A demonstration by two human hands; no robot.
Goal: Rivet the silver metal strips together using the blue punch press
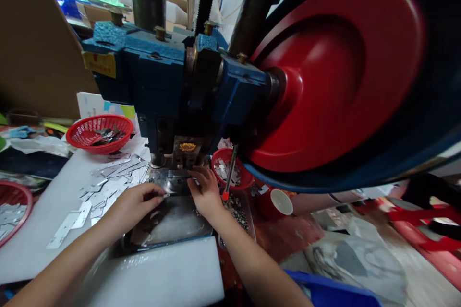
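A blue punch press [154,72] stands in front of me, its ram above a steel die [176,182]. My left hand [144,197] is at the left front edge of the die, thumb and fingers pinched on a small metal piece [166,195] of which only a bright tip shows. At the die's right side is my right hand [205,189], fingers bent and slightly apart, fingertips by the die block. Nothing shows between them. Flat metal plates [108,187] lie loose to the left of my left hand.
A large red flywheel [331,72] overhangs the right. Red baskets [82,141] hold metal parts at left and behind my right hand. A tray of small metal bits [237,213] sits beside my right wrist. White foam [180,273] covers the near table; a red cup [279,204] stands right.
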